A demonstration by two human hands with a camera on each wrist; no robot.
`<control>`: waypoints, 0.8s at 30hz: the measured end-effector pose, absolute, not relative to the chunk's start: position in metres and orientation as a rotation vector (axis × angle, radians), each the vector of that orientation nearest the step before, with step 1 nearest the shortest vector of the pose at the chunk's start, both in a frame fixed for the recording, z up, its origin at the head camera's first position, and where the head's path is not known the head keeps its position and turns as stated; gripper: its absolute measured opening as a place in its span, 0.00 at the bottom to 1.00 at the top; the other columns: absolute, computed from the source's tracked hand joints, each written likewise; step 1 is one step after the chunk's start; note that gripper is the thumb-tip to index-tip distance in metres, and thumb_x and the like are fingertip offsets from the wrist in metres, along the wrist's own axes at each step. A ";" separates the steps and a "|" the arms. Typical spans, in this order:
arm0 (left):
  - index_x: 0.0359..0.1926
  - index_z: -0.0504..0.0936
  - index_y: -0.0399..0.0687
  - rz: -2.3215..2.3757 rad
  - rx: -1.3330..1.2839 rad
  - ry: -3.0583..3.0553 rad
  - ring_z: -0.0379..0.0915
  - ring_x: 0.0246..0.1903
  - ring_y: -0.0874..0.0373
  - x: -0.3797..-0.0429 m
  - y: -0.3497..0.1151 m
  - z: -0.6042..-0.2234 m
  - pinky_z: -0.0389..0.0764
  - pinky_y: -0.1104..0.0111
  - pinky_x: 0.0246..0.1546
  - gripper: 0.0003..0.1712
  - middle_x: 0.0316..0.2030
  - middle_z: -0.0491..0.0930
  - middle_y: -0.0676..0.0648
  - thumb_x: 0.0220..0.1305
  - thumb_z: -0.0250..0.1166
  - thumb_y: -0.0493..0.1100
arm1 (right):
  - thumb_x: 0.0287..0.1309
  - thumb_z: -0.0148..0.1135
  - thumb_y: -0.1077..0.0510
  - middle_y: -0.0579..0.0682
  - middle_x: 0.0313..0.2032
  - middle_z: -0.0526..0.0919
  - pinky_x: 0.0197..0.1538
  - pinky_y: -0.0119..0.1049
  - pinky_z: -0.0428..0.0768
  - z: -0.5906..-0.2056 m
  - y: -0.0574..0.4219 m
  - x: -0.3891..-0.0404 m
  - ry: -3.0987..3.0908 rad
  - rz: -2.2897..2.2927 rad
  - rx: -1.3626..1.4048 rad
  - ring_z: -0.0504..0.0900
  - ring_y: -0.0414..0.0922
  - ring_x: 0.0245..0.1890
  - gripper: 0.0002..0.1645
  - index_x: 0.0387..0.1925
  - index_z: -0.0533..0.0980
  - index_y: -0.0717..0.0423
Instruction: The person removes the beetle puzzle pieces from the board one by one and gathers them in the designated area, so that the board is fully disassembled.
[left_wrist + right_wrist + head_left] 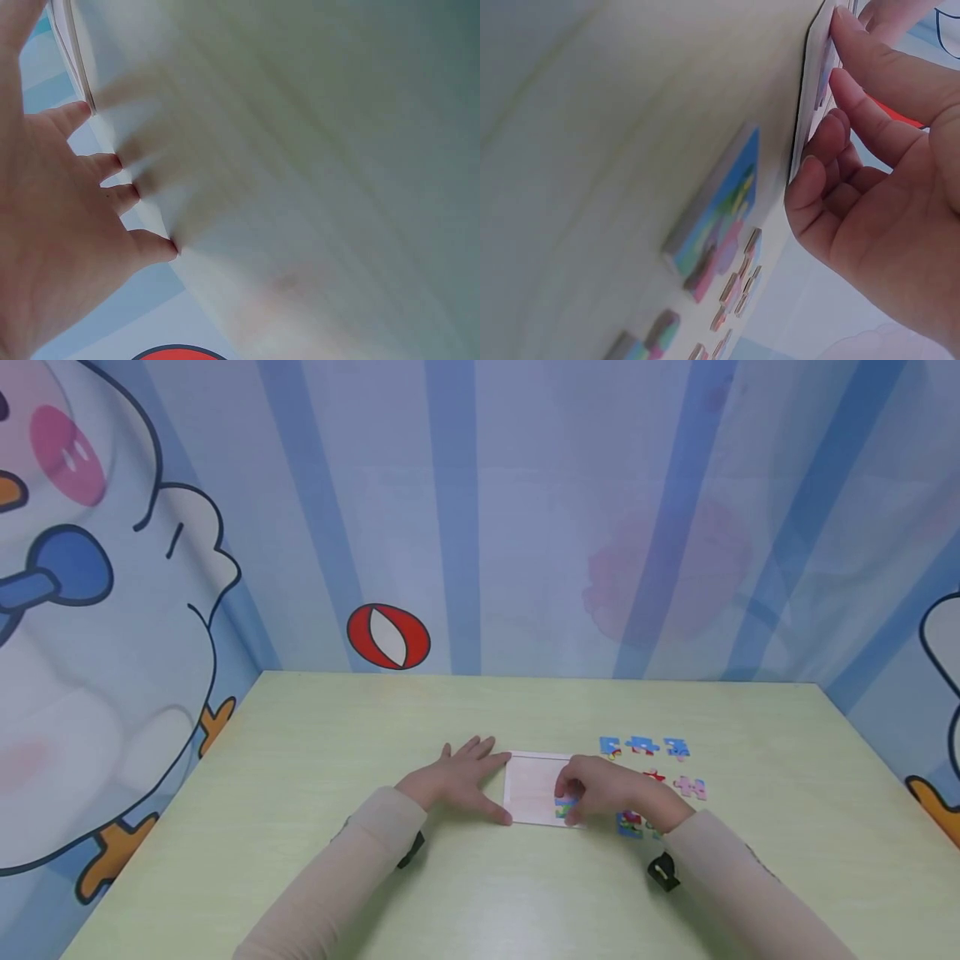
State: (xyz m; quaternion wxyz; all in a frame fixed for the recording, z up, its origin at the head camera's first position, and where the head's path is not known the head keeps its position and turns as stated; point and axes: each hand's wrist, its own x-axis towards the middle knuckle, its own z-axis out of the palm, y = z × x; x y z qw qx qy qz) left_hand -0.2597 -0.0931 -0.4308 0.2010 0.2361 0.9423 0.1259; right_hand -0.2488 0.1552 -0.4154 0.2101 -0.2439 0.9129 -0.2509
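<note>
A shallow white puzzle tray lies flat on the table. My left hand is spread beside it, thumb and forefinger touching its left edge; in the left wrist view the fingertips rest on the tabletop. At the tray's lower right corner, my right hand pinches a colourful jigsaw piece between thumb and curled fingers. The right wrist view shows that piece low against the tray, partly hidden by the fingers. I cannot tell whether it is fully seated.
Several loose jigsaw pieces lie right of the tray, among them a blue one, a pink one and a blue-edged one near my right wrist. The pale table ends at a striped backdrop.
</note>
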 end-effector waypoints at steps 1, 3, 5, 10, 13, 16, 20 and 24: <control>0.75 0.53 0.60 0.351 0.659 2.633 0.30 0.75 0.48 -0.260 -0.093 -0.431 0.35 0.41 0.70 0.57 0.76 0.41 0.47 0.49 0.67 0.70 | 0.46 0.75 0.61 0.47 0.33 0.73 0.41 0.36 0.72 -0.416 0.156 -0.249 2.536 -0.705 -0.686 0.70 0.44 0.35 0.13 0.33 0.79 0.53; 0.75 0.53 0.60 0.350 0.660 2.635 0.30 0.75 0.48 -0.260 -0.093 -0.431 0.36 0.41 0.70 0.57 0.76 0.41 0.47 0.49 0.67 0.70 | 0.45 0.76 0.62 0.48 0.33 0.72 0.40 0.36 0.71 -0.416 0.156 -0.249 2.532 -0.720 -0.696 0.69 0.44 0.35 0.13 0.32 0.79 0.54; 0.75 0.53 0.60 0.349 0.661 2.636 0.30 0.75 0.48 -0.260 -0.093 -0.432 0.36 0.41 0.70 0.57 0.76 0.41 0.47 0.49 0.67 0.71 | 0.45 0.76 0.62 0.48 0.33 0.72 0.40 0.36 0.71 -0.417 0.156 -0.250 2.530 -0.731 -0.693 0.69 0.44 0.35 0.13 0.32 0.78 0.54; 0.75 0.53 0.60 0.352 0.656 2.631 0.29 0.75 0.48 -0.260 -0.093 -0.432 0.35 0.41 0.70 0.57 0.77 0.41 0.47 0.49 0.67 0.70 | 0.45 0.76 0.62 0.47 0.31 0.74 0.40 0.36 0.72 -0.417 0.156 -0.250 2.525 -0.735 -0.666 0.70 0.44 0.34 0.14 0.32 0.77 0.53; 0.75 0.54 0.59 0.361 0.655 2.628 0.30 0.75 0.48 -0.260 -0.092 -0.432 0.35 0.41 0.70 0.57 0.76 0.41 0.47 0.49 0.68 0.70 | 0.46 0.75 0.62 0.46 0.30 0.75 0.40 0.36 0.72 -0.416 0.156 -0.250 2.518 -0.742 -0.659 0.70 0.44 0.34 0.14 0.31 0.77 0.53; 0.75 0.54 0.59 0.358 0.654 2.627 0.30 0.75 0.48 -0.260 -0.092 -0.431 0.35 0.41 0.70 0.57 0.76 0.41 0.47 0.49 0.68 0.70 | 0.47 0.74 0.63 0.46 0.30 0.74 0.40 0.36 0.72 -0.416 0.157 -0.250 2.516 -0.744 -0.663 0.70 0.44 0.34 0.12 0.31 0.77 0.52; 0.75 0.54 0.60 0.347 0.653 2.630 0.29 0.75 0.49 -0.260 -0.092 -0.431 0.35 0.41 0.70 0.56 0.77 0.41 0.47 0.49 0.67 0.70 | 0.51 0.71 0.64 0.46 0.29 0.75 0.38 0.36 0.73 -0.416 0.158 -0.250 2.521 -0.750 -0.686 0.71 0.43 0.33 0.09 0.30 0.77 0.52; 0.75 0.54 0.60 0.354 0.654 2.632 0.30 0.75 0.49 -0.260 -0.092 -0.430 0.35 0.41 0.70 0.56 0.76 0.41 0.47 0.49 0.68 0.70 | 0.55 0.66 0.67 0.45 0.27 0.75 0.37 0.35 0.72 -0.415 0.160 -0.251 2.515 -0.774 -0.718 0.71 0.43 0.32 0.06 0.29 0.77 0.53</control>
